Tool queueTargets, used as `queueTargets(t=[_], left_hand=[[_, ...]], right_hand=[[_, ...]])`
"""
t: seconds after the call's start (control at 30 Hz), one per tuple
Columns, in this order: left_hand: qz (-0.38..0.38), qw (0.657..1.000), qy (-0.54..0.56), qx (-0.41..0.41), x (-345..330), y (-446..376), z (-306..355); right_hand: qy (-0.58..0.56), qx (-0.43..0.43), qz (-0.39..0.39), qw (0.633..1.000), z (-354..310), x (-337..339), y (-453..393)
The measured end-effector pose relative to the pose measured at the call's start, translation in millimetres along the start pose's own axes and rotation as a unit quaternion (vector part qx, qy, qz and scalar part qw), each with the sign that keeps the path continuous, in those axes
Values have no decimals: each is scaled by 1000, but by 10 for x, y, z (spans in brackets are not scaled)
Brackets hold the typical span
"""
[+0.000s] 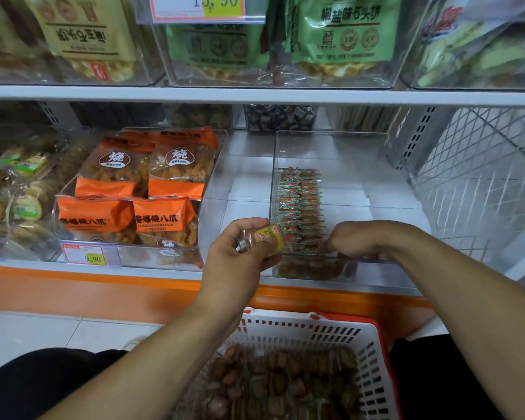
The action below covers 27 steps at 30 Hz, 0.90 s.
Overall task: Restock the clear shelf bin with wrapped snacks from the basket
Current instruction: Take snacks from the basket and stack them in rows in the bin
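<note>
The clear shelf bin [376, 147] stands on the lower shelf, with a row of small wrapped snacks [299, 204] lined up along its left wall. My left hand [240, 253] grips a few wrapped snacks [269, 239] just outside the bin's front left corner. My right hand [350, 239] reaches into the bin's front, its curled fingers touching the nearest snacks of the row; whether it holds one is hidden. The white and red basket [373, 359] sits below, between my knees, holding several loose wrapped snacks [279, 386].
A clear bin of orange snack bags [140, 192] stands left of the target bin, with a price tag [85, 256] on its front. Round cookie packs [15, 189] lie farther left. An upper shelf [255, 95] with bagged snacks hangs overhead. A wire mesh panel [479, 177] closes the right side.
</note>
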<state>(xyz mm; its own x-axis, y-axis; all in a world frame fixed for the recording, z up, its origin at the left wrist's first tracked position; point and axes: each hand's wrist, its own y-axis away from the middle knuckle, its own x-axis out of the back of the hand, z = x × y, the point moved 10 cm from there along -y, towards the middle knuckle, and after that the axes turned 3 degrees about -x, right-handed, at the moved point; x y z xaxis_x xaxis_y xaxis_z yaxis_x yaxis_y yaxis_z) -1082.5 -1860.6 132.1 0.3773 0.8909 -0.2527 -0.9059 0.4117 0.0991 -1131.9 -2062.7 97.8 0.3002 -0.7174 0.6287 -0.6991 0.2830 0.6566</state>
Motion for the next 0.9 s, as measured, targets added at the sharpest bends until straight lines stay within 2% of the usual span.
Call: queueTargets(t=[0.07, 0.13, 0.27, 0.33, 0.37, 0.4, 0.43, 0.5, 0.53, 0.6, 0.7, 0.8, 0.87, 0.9], left_hand=[[8, 1000, 2, 14, 17, -16, -51], [14, 1000, 6, 27, 31, -27, -97], [12, 999, 12, 30, 31, -21, -93], [14, 1000, 20, 12, 42, -3, -26], [15, 1000, 26, -5, 49, 7, 31], [11, 999, 29, -24, 53, 16, 94], [3, 999, 28, -38, 47, 29, 146], [-20, 998, 20, -51, 15, 55, 207], [-32, 998, 17, -52, -5, 66, 215], [-44, 998, 18, -49, -41, 77, 206], [-29, 998, 27, -38, -53, 71, 168], [-3, 999, 41, -22, -23, 59, 113], [4, 999, 49, -4, -2, 44, 54], [2, 999, 46, 4, -4, 42, 26]], right_hand=[[-69, 3, -22, 997, -40, -94, 23], [-82, 1, -21, 996, -23, -100, 2], [6, 6, 4, 1000, -23, -21, -4], [79, 23, 65, 995, -64, 153, 73], [86, 43, 123, 988, -116, 301, 152], [49, 82, 176, 980, -190, 431, 257], [-16, 143, 195, 970, -292, 489, 381], [-139, 270, 120, 945, -565, 360, 635], [-166, 308, 81, 933, -674, 252, 724], [-178, 348, 79, 917, -785, 143, 804], [-179, 360, 126, 907, -810, 147, 804], [-265, 336, 143, 893, -636, 376, 705], [-295, 293, 204, 886, -419, 648, 607], [-260, 275, 250, 891, -327, 770, 576]])
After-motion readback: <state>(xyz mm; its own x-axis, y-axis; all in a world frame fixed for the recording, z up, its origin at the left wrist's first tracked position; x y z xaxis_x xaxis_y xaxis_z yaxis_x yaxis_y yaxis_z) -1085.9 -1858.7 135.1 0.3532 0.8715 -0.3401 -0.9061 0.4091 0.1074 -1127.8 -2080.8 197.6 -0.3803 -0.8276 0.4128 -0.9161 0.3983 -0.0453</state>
